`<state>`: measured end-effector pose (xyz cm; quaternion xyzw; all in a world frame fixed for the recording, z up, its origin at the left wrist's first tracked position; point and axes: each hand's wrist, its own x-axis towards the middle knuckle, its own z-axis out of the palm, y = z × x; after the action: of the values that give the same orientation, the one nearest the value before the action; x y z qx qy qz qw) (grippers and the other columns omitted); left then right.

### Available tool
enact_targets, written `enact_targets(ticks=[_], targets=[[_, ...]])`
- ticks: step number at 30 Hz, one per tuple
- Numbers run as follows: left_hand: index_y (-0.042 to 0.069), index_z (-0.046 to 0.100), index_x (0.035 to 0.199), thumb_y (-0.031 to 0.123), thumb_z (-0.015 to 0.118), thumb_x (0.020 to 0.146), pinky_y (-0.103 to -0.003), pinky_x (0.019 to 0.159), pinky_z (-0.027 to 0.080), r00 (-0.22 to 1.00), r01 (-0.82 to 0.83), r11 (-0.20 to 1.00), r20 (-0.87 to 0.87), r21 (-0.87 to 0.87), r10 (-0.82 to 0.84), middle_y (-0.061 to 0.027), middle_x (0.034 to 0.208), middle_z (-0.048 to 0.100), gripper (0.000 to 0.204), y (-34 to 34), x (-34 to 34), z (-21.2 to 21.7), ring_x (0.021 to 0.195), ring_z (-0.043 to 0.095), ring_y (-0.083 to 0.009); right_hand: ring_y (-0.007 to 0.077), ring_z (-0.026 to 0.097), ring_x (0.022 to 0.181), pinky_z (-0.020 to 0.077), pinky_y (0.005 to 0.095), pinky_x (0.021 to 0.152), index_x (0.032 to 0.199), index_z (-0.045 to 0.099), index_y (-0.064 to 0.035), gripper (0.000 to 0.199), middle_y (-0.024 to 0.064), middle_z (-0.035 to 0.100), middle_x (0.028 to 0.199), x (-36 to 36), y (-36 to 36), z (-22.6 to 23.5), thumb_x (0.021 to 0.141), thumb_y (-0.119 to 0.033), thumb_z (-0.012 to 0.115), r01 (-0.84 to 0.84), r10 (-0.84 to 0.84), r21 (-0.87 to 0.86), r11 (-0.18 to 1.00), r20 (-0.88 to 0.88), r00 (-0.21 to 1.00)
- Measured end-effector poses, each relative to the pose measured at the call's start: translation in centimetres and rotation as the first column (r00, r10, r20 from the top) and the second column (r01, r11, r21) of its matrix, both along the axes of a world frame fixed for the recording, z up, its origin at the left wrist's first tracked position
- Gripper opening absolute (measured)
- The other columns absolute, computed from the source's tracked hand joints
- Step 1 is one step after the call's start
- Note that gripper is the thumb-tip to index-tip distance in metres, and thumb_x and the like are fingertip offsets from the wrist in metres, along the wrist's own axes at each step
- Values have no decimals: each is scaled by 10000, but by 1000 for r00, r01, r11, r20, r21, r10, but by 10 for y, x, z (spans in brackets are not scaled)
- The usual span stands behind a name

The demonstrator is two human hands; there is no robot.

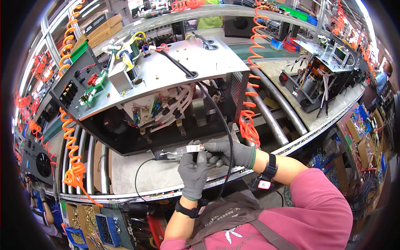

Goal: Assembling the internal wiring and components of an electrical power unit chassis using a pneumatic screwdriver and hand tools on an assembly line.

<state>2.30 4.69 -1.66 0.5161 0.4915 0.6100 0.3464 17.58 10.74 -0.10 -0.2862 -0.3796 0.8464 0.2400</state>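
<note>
Grey gloves cover both hands: the left hand pinches a slim corded tool between thumb and fingertips, while the right hand has its fingers curled at the tool's right end. Whether the right fingers clamp the tool itself or a part at its tip cannot be told.

The tool lies roughly level, above the near edge of a light board on the roller conveyor. A thin black cable runs from the tool's left end and loops down past that near edge.

An open black cabinet rests on the board, beyond the hands, with a silver plate across its top. White-sleeved cables sit inside it; a green circuit board is at the plate's left end. A thick black cable hangs from the cabinet, crossing in front of the right hand. An orange coiled hose hangs beside the cabinet's right end. A second unit stands farther right, near the conveyor's far edge.
</note>
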Motion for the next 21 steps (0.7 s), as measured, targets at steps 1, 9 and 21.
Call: enact_targets(ticks=[1,9,21], targets=[[-42,575,1156,48,587,860,-244,761,485,1000,6,1000,-2,5,-6,-73,976,660,310,3,3,-1,864,603,-111,74,622,650,498,186,475,976,582,-76,322,6,624,786,1,1,2,928,-391,538,-5,5,2,1000,116,993],[-17,609,1013,133,603,885,-253,693,461,969,-23,996,-243,81,42,-63,871,634,198,20,18,24,775,566,-106,168,635,605,498,263,508,1091,550,-41,449,104,652,818,35,-29,45,961,-442,398,-14,2,90,996,131,991],[49,639,851,303,609,769,-445,644,483,783,-87,996,-615,34,89,-185,756,617,269,108,52,-38,705,606,-372,59,465,410,319,173,358,1184,527,-42,516,71,646,776,89,-22,108,936,-488,450,35,-50,448,893,21,999]])
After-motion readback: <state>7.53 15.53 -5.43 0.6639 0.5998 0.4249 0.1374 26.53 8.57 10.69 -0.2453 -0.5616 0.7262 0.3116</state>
